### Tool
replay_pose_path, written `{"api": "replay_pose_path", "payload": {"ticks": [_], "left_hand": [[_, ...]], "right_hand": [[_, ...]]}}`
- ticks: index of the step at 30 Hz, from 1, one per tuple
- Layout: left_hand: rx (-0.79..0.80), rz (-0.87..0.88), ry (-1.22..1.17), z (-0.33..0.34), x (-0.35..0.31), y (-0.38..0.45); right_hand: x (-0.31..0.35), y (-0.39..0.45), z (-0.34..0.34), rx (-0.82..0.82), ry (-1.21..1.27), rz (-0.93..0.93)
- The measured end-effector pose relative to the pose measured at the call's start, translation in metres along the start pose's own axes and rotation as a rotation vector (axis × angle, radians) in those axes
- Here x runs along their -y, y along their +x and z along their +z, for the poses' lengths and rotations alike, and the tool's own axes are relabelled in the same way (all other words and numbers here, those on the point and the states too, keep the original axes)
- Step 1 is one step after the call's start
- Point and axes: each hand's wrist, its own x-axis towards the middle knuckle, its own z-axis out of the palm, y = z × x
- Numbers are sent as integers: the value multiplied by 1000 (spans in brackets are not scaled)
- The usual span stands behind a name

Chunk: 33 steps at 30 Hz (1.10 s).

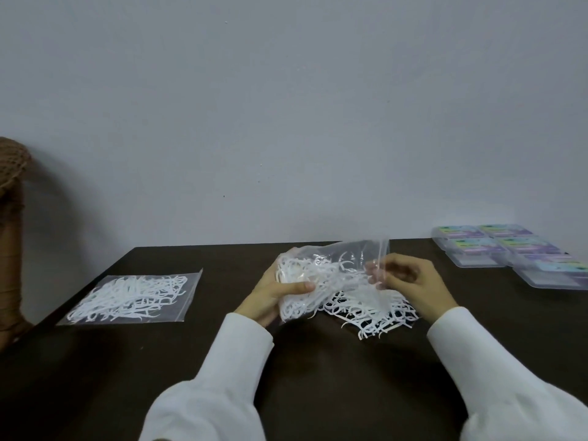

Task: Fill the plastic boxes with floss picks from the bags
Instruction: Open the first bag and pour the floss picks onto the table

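A clear zip bag with white floss picks inside is held up over the middle of the dark table. My left hand grips its lower left end, thumb on top. My right hand pinches the bag's open right edge, fingers curled behind the plastic. A loose heap of white floss picks lies on the table under the bag. A second, full zip bag of floss picks lies flat at the left. Several clear plastic boxes with purple and green labels stand at the far right.
The dark brown table runs up to a plain grey wall. Its left edge slants away near the flat bag. A brown woven object stands beyond that edge at the far left. White sleeves cover both forearms.
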Motion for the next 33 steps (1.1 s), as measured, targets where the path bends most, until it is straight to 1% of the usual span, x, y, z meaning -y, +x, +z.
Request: {"api": "replay_pose_path", "payload": {"ticks": [2, 4, 5, 7, 9, 13, 15, 16, 19, 20, 22, 25, 29, 31, 33], "left_hand": [[24, -33, 70, 2, 1, -1], [-11, -42, 160, 7, 0, -4], [-51, -24, 185, 8, 1, -3], [-160, 69, 188, 8, 3, -1], [-208, 158, 204, 5, 6, 0], [-165, 219, 400, 4, 8, 0], [-126, 192, 365, 8, 8, 0], [-110, 188, 357, 8, 8, 1], [-121, 229, 516, 9, 7, 0], [-122, 232, 535, 10, 7, -1], [-107, 243, 554, 10, 8, -1], [-113, 295, 651, 9, 11, 0], [-112, 320, 580, 9, 8, -1], [-93, 326, 575, 9, 7, 0], [-81, 328, 569, 9, 7, 1]], "right_hand": [[0, -1, 5, 42, -11, 19], [1, -2, 6, 27, -65, 18], [2, -2, 6, 8, -88, 16], [6, -2, 5, -23, -104, 4], [10, -3, 6, -33, -94, 5], [10, -4, 8, -32, -71, 20], [9, -4, 6, -37, -79, 33], [9, -3, 5, -20, -91, 34], [5, -4, 2, 98, -196, -9], [3, -4, 2, 121, -233, -20], [0, -4, 2, 110, -278, -25], [-1, -2, -1, 89, -289, -27], [0, -1, -1, 82, -268, -22], [-3, 2, -2, 121, -249, -4], [-8, 1, -2, 177, -295, -11]]}}
